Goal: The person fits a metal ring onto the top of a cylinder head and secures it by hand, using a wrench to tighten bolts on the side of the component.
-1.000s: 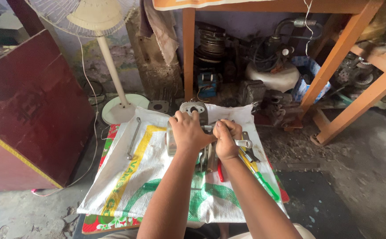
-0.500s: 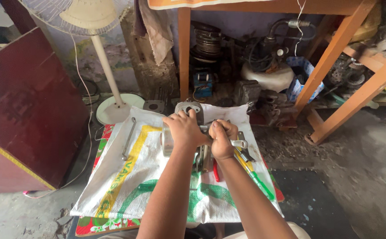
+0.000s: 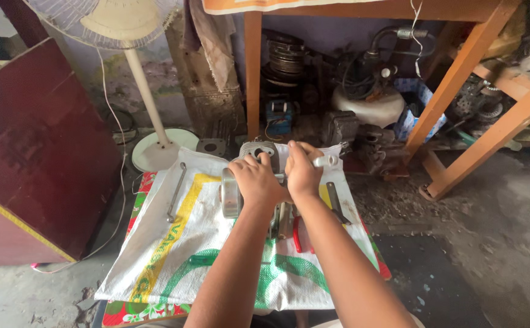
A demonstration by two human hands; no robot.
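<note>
A white woven sack [image 3: 174,243] lies spread on the floor of a cluttered workshop, before an orange wooden table [image 3: 459,73] and a pedestal fan [image 3: 128,24]. Both forearms reach straight forward, side by side. The left hand [image 3: 254,182] is pressed down with fingers clenched over a grey metal engine part [image 3: 231,193] near the sack's far edge. The right hand [image 3: 301,173] grasps a silver tool handle [image 3: 327,161] just beside it. A long wrench [image 3: 176,191] lies apart toward the sack's left edge.

A white woven sack [image 3: 174,243] covers the low surface, bearing a long wrench [image 3: 176,192], red-handled pliers [image 3: 297,234] and an engine part [image 3: 231,193].
</note>
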